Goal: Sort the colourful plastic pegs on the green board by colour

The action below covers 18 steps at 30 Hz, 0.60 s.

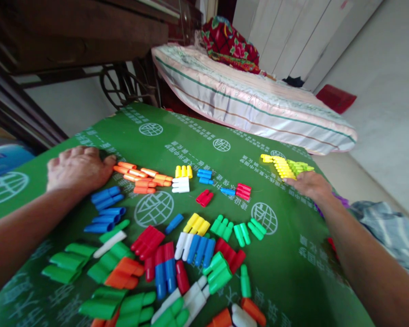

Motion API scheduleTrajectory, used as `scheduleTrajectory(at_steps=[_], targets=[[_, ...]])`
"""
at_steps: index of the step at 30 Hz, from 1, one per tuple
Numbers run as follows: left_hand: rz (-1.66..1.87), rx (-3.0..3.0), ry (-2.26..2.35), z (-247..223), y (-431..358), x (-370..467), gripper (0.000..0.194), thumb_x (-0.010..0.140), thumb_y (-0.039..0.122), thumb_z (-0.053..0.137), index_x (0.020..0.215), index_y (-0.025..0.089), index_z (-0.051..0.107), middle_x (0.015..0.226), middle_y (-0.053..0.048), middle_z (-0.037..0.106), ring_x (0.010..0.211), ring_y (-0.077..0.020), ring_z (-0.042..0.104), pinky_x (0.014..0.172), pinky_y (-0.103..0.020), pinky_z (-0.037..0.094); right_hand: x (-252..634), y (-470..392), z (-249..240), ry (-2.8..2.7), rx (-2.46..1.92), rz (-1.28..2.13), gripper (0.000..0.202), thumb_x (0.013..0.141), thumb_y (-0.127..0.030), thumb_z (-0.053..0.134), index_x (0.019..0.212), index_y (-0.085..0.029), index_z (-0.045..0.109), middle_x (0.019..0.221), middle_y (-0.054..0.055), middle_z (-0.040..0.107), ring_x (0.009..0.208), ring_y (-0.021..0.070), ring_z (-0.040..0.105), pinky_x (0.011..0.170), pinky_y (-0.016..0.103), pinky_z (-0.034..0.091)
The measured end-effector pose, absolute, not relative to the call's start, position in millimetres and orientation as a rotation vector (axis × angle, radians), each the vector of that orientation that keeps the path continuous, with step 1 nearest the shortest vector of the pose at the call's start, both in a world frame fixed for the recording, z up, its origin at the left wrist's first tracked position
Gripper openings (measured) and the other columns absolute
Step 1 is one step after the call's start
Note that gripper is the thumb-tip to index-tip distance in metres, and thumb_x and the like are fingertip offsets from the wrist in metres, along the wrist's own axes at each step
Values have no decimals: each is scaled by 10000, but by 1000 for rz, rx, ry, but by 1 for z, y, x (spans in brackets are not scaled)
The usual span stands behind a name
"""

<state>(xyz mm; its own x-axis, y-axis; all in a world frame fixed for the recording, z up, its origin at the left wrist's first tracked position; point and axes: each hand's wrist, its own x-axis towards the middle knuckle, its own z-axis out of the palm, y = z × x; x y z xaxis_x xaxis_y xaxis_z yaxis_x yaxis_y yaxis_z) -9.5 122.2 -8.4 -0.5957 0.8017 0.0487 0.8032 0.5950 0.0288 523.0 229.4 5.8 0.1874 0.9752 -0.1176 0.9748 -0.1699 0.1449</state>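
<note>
Yellow-green pegs (288, 166) (lengthwise leftward) by hands (310, 185)

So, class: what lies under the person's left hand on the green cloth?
The left hand rests palm down on the green cloth. Orange pegs lie beside its thumb and blue pegs just below it. Whether any peg sits beneath the palm cannot be seen; the hand covers that spot.

- Left hand (79, 169): palm-down on the green cloth (197, 136), anything beneath it hidden.
- Purple pieces (341, 200): mostly hidden behind the right hand (310, 185).
- Pegs (177, 313) at the cloth's near edge: cut off.
</note>
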Motion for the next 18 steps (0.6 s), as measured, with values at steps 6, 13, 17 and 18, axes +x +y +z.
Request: scheduleTrajectory(at_steps=[6, 13, 17, 18], targets=[[-86, -1410, -2769, -9, 121, -11, 798, 783, 577, 189, 1286, 23, 465, 1383, -270, 418, 1287, -409, 369, 1049, -551, 336, 521, 221, 10, 1904, 2280, 7, 560, 777, -706, 472, 884, -195, 676, 908, 135, 686, 891, 298, 656, 706, 388, 513], [-87, -1401, -2764, -11, 123, -12, 791, 778, 578, 194, 1270, 28, 479, 1374, -264, 432, 1278, -410, 379, 1047, -549, 338, 523, 218, 7, 1872, 2328, -3, 525, 777, -668, 519, 1011, -227, 679, 983, 117, 687, 953, 290, 646, 759, 382, 506], [-83, -1396, -2762, -12, 123, -13, 792, 780, 577, 187, 1269, 25, 478, 1370, -265, 431, 1274, -410, 382, 1048, -545, 340, 526, 221, 4, 1869, 2339, -18, 533, 777, -672, 508, 1024, -231, 679, 1012, 133, 689, 963, 323, 648, 759, 409, 509], [-83, -1398, -2762, -11, 123, -13, 792, 781, 576, 189, 1269, 22, 477, 1370, -268, 430, 1272, -412, 382, 1046, -546, 341, 527, 222, 3, 1896, 2340, -18, 529, 773, -670, 516, 1012, -228, 683, 997, 141, 691, 952, 331, 651, 750, 415, 511]])
